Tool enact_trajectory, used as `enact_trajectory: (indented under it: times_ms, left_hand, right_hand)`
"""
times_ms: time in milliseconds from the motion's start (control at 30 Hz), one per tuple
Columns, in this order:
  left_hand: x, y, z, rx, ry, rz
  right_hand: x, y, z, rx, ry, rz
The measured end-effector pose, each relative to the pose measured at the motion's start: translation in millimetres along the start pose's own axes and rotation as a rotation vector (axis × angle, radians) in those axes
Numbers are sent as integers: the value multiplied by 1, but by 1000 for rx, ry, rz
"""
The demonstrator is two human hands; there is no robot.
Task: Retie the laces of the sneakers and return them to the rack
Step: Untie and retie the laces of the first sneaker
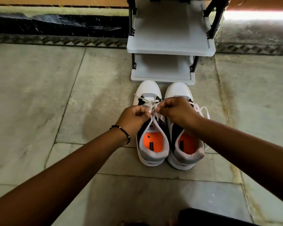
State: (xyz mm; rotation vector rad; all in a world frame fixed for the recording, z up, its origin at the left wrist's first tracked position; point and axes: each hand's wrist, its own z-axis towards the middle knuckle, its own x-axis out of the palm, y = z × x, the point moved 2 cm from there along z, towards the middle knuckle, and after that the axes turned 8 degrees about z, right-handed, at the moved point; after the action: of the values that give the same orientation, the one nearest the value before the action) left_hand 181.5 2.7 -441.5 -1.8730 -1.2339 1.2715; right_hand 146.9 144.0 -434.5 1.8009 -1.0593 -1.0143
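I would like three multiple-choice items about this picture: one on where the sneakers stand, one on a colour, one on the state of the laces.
1. Where do the sneakers stand?
A. on the top shelf
B. on the floor before the rack
C. in a box

2. What colour are the insoles?
A. orange
B. blue
C. green

3. What is happening with the left sneaker's laces?
A. both hands hold them
B. they are removed
C. nobody touches them

Answers:
1 B, the left sneaker and right sneaker sit on the floor, toes toward the rack.
2 A, the insoles show orange.
3 A, the left hand and right hand pinch the laces.
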Motion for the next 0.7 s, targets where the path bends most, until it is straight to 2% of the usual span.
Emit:
enact_trajectory:
  times_ms: [133, 267, 333, 400, 467, 567, 700]
  left_hand:
    - [-3, 0, -6, -90, 73, -224]
    - [-15, 12, -8, -247, -7, -446]
    - [-22, 16, -10, -256, -74, -547]
    - [-25, 17, -12, -211, -114, -659]
    - [-24, 14, -15, -134, -96, -719]
    - [-15, 5, -20, 68, -67, -595]
    - [-11, -16, -27, 370, -39, -389]
  right_hand:
    - [7, 0, -11, 25, 135, 174]
    - [-6, -2, -19, 120, 74, 406]
    - [-22, 3, -19, 161, 21, 498]
    - [-36, 11, -18, 151, -13, 584]
    - [-41, 16, -15, 76, -30, 558]
    - [-32, 16, -13, -72, -47, 300]
    - [-2, 6, -13, -119, 24, 207]
